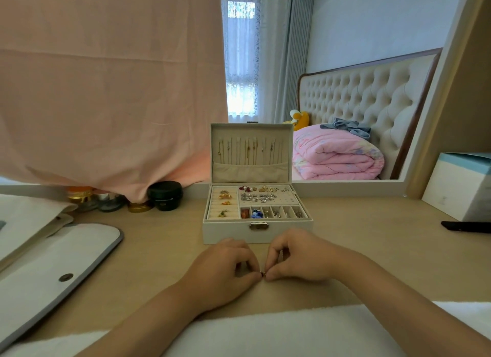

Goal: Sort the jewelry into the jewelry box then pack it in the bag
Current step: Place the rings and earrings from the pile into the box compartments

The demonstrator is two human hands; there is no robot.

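At six o'clock of the open jewelry box [230,233], the left hand [225,263] and right hand [300,258] meet, both pinching a small piece [263,274]. The bag [61,263] lies at nine o'clock and open desk [372,250] at three.

Soft daylight from the window [240,96] at 12 o'clock, panes blown white. Counter [164,250] evenly lit, shadows faint. Wide-angle lens bends straight lines at my 3 and 9 o'clock. Detail slightly soft.
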